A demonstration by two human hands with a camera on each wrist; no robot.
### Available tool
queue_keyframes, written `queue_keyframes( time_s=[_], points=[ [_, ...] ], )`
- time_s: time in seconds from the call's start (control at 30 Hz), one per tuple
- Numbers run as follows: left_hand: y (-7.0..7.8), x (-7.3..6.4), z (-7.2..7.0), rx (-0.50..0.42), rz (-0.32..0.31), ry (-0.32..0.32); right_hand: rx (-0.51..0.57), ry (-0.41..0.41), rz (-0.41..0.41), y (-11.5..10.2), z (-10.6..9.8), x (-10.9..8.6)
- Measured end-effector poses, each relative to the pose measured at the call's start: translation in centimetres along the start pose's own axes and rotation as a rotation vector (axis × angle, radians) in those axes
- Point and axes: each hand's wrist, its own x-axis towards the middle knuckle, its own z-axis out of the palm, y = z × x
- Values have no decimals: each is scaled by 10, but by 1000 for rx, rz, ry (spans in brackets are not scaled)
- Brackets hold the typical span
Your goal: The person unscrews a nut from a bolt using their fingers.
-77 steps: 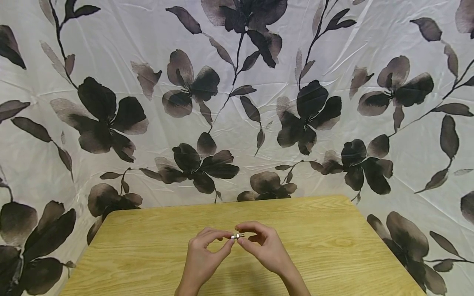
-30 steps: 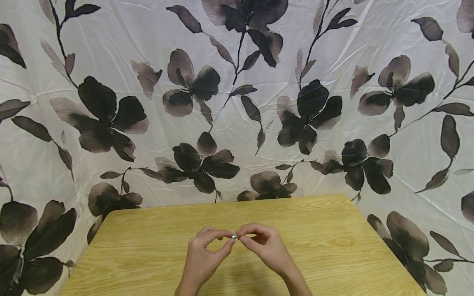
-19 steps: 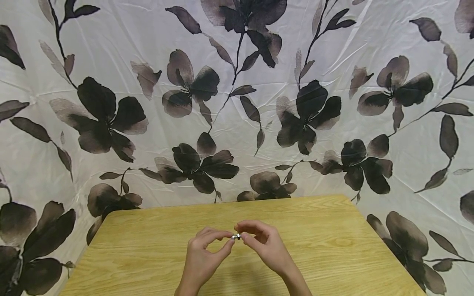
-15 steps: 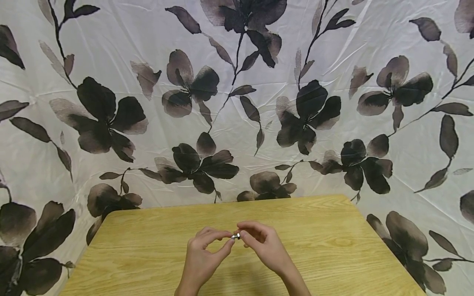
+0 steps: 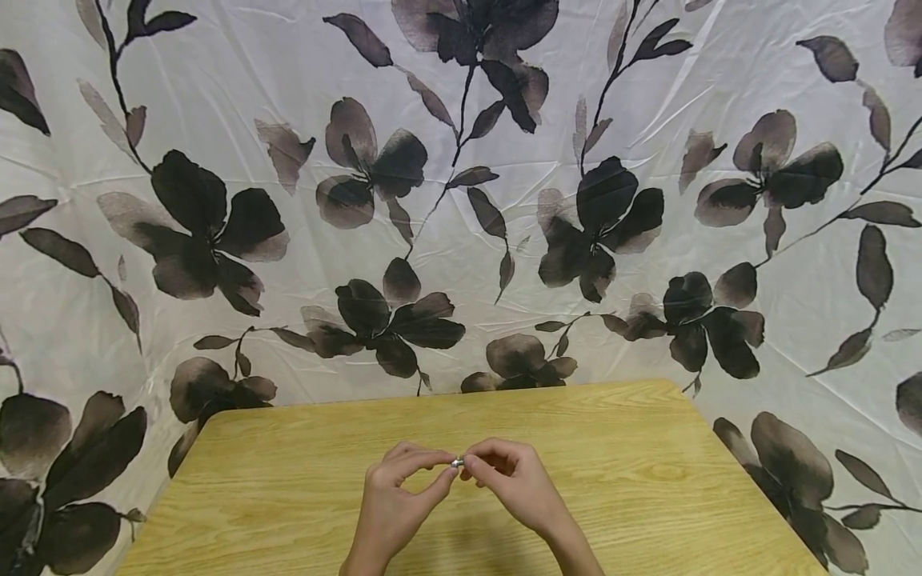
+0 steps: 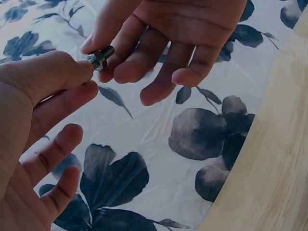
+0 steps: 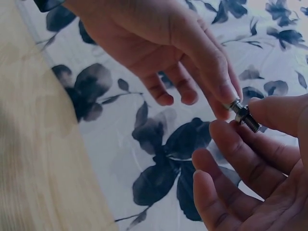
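Across the head view from far left to far right, pale cloth (image 5: 252, 48) printed with dark flowers and leaves, and below that a yellow wood-grain tabletop (image 5: 274, 480). Left of bottom centre, a left hand (image 5: 394, 496) reaching in from the lower edge, with thumb and forefinger clamped on one end of a small metal bolt (image 5: 457, 462). At bottom centre, over the tabletop, the bolt itself: short, silvery, catching bright light, too small there for finer detail. Just right of centre, a right hand (image 5: 517, 484), with thumb and forefinger together around the other part.

Toward the upper left of the left wrist view, the same bolt larger, tilted, with the free end rising to the right. From left to right: an end hidden by the left thumb, a short silvery stretch, a hex nut (image 6: 98, 60) around the shank, dark with glints along flat faces, then a dull greyish stub of thread jutting beyond.

Right of centre in the right wrist view, the bolt sloping down to the right: bright silver beside the left fingertips, then the blackish nut between right thumb and forefinger, then dark thread with close, even ridges picked out in pale light.
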Motion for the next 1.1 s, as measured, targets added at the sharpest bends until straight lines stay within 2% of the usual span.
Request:
queue_keyframes(
  time_s=[0.27,0.43,0.67,0.9,0.97,1.1],
  points=[
    [0,-1,-1,-7,-12,-2,18,0,-40,3,-1,-1],
    [1,-2,0,3,-7,2,17,6,-83,3,0,-1],
    [1,-2,-1,17,-38,2,36,-4,-151,5,2,-1],
    [0,-1,-1,34,-26,9,42,1,-217,5,3,0],
    [0,-2,-1,35,-37,7,46,5,-220,4,3,0],
    [1,-2,-2,38,-52,10,59,16,-177,2,3,0]
  ],
)
